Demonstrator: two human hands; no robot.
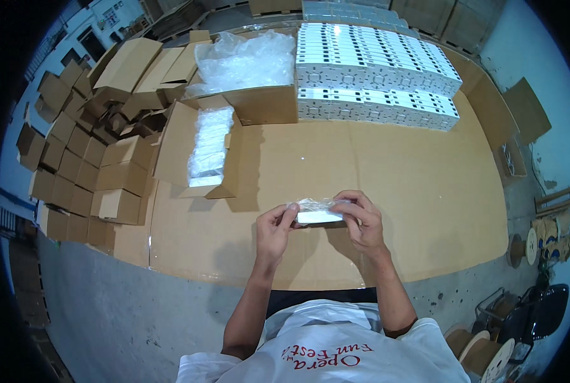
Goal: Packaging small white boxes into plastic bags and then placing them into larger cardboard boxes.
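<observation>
Both hands, left hand (273, 228) and right hand (362, 220), pinch a small wrapped white box (317, 213) between them above the cardboard sheet (393, 191), stacked white boxes (374, 76) at one o'clock.

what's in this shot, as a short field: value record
left hand: grips left end of the wrapped white piece
right hand: grips its right end
surface: cardboard sheet
open carton: holds more wrapped white pieces
white boxes: stacked in rows at far edge
folded cartons: piled at left
</observation>
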